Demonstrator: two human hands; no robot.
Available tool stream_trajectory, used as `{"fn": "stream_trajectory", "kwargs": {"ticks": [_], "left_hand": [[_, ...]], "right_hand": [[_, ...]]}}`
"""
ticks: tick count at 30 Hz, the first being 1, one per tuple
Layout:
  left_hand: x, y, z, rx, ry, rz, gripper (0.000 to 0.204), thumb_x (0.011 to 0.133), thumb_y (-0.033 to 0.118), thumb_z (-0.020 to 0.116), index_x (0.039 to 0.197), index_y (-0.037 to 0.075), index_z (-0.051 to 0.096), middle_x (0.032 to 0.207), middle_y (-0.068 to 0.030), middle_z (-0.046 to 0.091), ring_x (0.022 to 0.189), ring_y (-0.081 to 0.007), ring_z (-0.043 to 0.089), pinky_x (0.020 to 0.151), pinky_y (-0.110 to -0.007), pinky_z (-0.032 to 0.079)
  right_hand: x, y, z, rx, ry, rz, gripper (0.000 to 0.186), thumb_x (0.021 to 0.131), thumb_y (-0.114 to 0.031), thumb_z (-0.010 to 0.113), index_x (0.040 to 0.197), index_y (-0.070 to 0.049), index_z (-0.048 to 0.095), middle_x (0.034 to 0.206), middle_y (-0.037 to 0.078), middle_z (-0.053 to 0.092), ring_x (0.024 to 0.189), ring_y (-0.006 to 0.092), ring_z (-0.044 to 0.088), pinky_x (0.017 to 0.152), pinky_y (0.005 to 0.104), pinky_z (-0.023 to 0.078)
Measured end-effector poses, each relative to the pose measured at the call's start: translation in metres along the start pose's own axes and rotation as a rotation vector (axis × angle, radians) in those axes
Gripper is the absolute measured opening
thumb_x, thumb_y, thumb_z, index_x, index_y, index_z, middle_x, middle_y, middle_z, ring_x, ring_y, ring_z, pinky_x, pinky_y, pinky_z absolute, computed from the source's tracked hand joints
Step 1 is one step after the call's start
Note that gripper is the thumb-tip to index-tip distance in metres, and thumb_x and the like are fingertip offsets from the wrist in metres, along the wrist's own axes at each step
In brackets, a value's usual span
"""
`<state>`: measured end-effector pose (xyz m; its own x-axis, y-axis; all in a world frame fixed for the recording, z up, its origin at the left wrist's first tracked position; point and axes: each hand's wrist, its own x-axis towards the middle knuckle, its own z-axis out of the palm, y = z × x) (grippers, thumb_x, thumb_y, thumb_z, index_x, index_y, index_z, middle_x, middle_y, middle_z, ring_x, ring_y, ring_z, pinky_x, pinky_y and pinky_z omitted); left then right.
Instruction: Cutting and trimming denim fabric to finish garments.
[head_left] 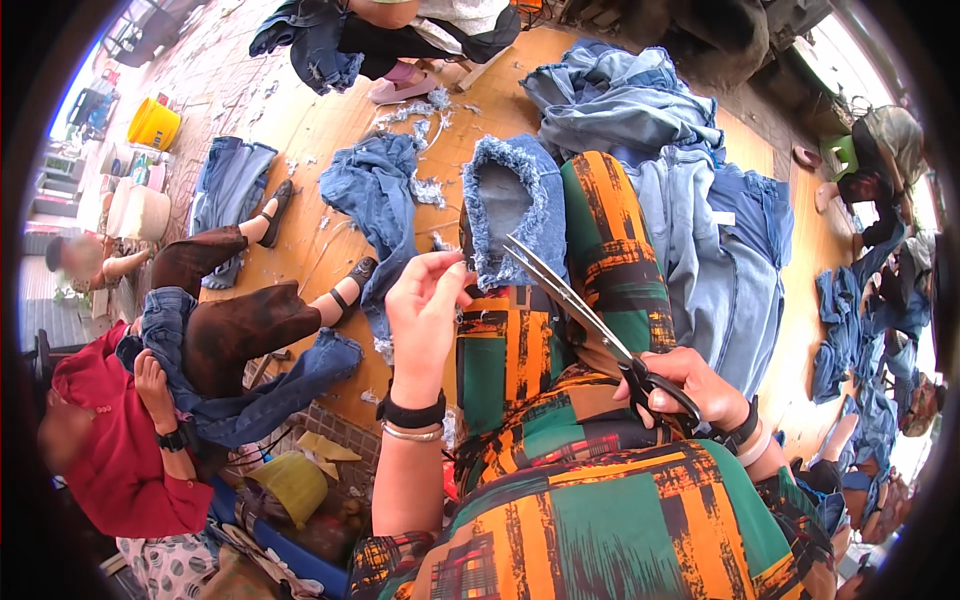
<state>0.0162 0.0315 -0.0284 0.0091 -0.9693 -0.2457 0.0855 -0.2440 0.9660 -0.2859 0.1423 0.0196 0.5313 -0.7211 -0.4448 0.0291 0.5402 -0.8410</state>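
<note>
A denim piece with a frayed, fringed oval opening (541, 188) lies over my patterned trouser leg in the centre. My left hand (428, 305) is raised just below and left of it, fingertips pinched together; whatever is between them is too small to make out. My right hand (677, 388) grips black-handled scissors (580, 310), whose long blades point up-left to the lower part of the frayed opening.
Crumpled jeans (365, 210) and denim scraps lie left of my legs on orange boards (275, 352); denim piles (620, 105) lie right. A co-worker in red (120, 440) sits left, others at top and right. A yellow bucket (153, 123) stands upper left.
</note>
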Motion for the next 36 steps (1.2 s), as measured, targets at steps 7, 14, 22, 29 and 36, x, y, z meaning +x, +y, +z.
{"fn": "stream_trajectory", "kwargs": {"ticks": [7, 14, 22, 29, 36], "left_hand": [[0.004, 0.008, 0.001, -0.129, -0.228, -0.066, 0.020, 0.096, 0.004, 0.057, 0.113, -0.004, 0.063, 0.090, -0.0044, 0.066, 0.072, -0.0084, 0.062, 0.061, -0.021, 0.045], [-0.004, 0.022, 0.008, -0.037, -0.201, -0.004, 0.019, 0.096, 0.006, 0.057, 0.112, -0.004, 0.062, 0.093, -0.0066, 0.068, 0.075, -0.0101, 0.064, 0.062, -0.021, 0.045], [-0.003, 0.019, 0.018, 0.128, -0.100, 0.094, 0.003, 0.092, 0.000, 0.064, 0.095, -0.001, 0.063, 0.082, 0.0007, 0.064, 0.067, -0.0025, 0.057, 0.059, -0.018, 0.046], [-0.005, 0.011, 0.001, 0.262, 0.022, 0.187, 0.002, 0.091, -0.001, 0.064, 0.092, 0.000, 0.061, 0.077, 0.0030, 0.061, 0.064, -0.0007, 0.053, 0.059, -0.017, 0.043], [0.004, -0.011, -0.042, 0.984, 0.216, 0.579, 0.032, 0.084, -0.004, 0.064, 0.116, -0.001, 0.062, 0.121, -0.0140, 0.058, 0.096, -0.0208, 0.066, 0.077, -0.031, 0.055]], "right_hand": [[-0.001, 0.004, 0.002, -0.028, 0.007, -0.032, 0.041, 0.094, -0.033, 0.069, 0.110, 0.004, 0.068, 0.075, 0.005, 0.062, 0.069, 0.0118, 0.060, 0.063, 0.0269, 0.045], [-0.005, 0.004, 0.001, -0.011, 0.010, -0.050, 0.043, 0.094, -0.034, 0.069, 0.111, 0.004, 0.068, 0.073, 0.005, 0.062, 0.068, 0.0108, 0.059, 0.063, 0.0264, 0.045], [-0.009, 0.007, 0.002, 0.038, 0.014, -0.041, 0.042, 0.094, -0.033, 0.070, 0.112, 0.005, 0.068, 0.073, 0.005, 0.063, 0.069, 0.0107, 0.059, 0.063, 0.0263, 0.045], [-0.007, 0.010, -0.001, 0.014, 0.012, -0.076, 0.042, 0.094, -0.034, 0.069, 0.110, 0.005, 0.068, 0.073, 0.005, 0.063, 0.067, 0.0111, 0.060, 0.062, 0.0264, 0.046], [-0.003, 0.009, -0.001, 0.006, 0.006, -0.069, 0.041, 0.094, -0.034, 0.069, 0.109, 0.005, 0.068, 0.073, 0.006, 0.064, 0.066, 0.0118, 0.061, 0.061, 0.0269, 0.045]]}}
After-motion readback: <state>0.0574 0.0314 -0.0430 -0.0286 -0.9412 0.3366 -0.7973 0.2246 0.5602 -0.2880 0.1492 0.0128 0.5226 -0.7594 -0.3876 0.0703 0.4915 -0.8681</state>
